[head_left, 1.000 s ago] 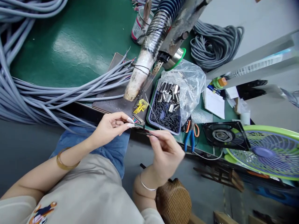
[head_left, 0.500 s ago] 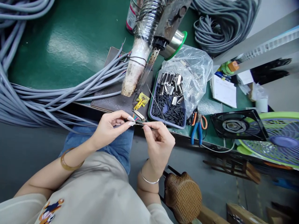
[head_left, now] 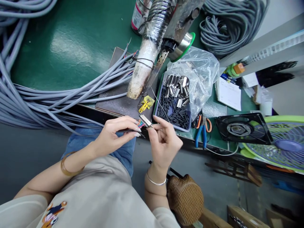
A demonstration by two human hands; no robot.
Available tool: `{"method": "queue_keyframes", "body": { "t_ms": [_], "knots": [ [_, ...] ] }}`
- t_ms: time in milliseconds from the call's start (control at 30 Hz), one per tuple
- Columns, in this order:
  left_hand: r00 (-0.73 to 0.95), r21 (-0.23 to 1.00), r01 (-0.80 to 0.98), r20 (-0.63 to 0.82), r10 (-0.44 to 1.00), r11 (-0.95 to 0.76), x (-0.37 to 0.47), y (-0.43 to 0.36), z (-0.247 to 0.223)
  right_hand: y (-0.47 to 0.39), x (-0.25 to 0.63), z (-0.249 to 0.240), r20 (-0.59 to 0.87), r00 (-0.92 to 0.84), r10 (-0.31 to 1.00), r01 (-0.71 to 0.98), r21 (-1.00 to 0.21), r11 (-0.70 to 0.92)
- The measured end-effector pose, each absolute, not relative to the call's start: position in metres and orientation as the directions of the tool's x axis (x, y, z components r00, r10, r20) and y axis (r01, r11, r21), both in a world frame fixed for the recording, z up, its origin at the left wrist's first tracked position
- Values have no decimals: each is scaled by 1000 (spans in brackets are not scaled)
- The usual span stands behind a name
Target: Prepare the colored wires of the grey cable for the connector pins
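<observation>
My left hand is closed in a pinch on the end of a cable, where thin coloured wires fan out. A dark thin strand sticks out past its fingertips. Those wires run to a metal multi-pin connector, which lies tilted between the hands at the table edge. My right hand has its thumb and fingers at the connector's right end and appears to grip it. Just behind the connector sits a yellow clip, below the soldering iron and a white, stained nozzle.
A blue bin holds metal connectors and short black tubes, beside a clear plastic bag. Blue-handled pliers and a black fan lie further right. Grey cables spread leftward. A solder spool stands behind.
My right hand has shifted slightly right and its fingers have moved onto the connector's end. The connector now shows more fully, and the dark strand by my left fingertips points downward.
</observation>
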State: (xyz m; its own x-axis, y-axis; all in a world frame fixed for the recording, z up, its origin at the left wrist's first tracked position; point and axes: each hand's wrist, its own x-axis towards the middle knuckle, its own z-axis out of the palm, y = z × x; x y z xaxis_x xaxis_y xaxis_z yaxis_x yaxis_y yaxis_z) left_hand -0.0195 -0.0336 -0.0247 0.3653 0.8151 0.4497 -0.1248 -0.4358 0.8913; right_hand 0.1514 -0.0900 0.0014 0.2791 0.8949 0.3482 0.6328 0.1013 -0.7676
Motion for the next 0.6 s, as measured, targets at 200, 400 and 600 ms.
{"method": "queue_keyframes", "body": {
  "t_ms": [200, 400, 600],
  "knots": [
    [386, 966, -168, 247, 889, -196, -19, -36, -14, -82, 150, 2, 122, 200, 972, 454, -891, 19],
    [398, 960, -232, -55, 916, 159, -15, -30, -14, -84, 152, -4, 320, 233, 918, 595, -794, 125],
    [385, 957, -240, -59, 921, 162, -17, -25, -18, -84, 151, 0, 469, 3, 883, 717, -616, 325]
  ]
}}
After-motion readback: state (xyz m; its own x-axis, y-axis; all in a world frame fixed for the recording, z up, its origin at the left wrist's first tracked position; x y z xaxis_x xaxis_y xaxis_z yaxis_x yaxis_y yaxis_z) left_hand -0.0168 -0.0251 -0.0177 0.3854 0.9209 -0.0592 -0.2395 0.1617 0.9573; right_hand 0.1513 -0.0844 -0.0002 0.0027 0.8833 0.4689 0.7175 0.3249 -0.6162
